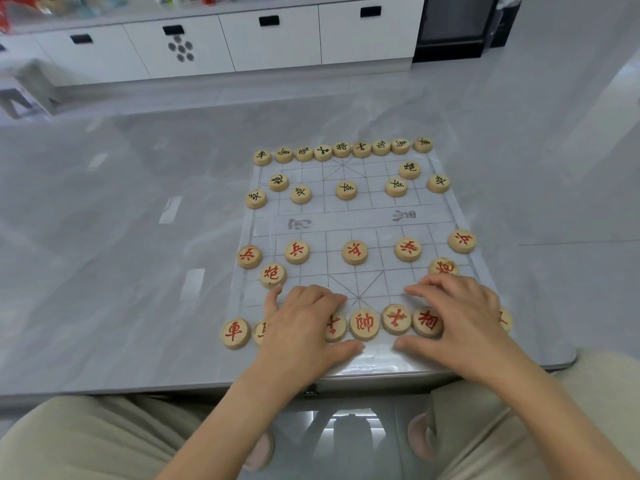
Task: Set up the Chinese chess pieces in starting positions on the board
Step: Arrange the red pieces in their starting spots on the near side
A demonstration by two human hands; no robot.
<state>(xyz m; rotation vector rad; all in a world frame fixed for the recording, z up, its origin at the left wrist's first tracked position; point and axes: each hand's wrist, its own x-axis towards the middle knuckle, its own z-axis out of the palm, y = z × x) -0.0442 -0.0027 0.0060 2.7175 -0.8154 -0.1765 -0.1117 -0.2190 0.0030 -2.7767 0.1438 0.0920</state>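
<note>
A thin translucent chess board [353, 216] lies on the grey table. Black-lettered wooden pieces line its far edge [342, 149], with two cannons and a row of soldiers [346, 190] in front of them. Red soldiers [355, 252] and a red cannon [273, 274] stand on the near half. The red back row runs along the near edge, with the general [364, 323] in the middle. My left hand [304, 320] lies flat over the left part of that row, fingers spread. My right hand [460, 317] lies over the right part, partly hiding the second red cannon [443, 266]. Neither hand visibly grips a piece.
The glossy grey table [138, 271] ends just below my hands. My knees in beige trousers and pink slippers show under its edge. White cabinets with black handles [270, 39] and a dark appliance [453, 26] stand at the far wall.
</note>
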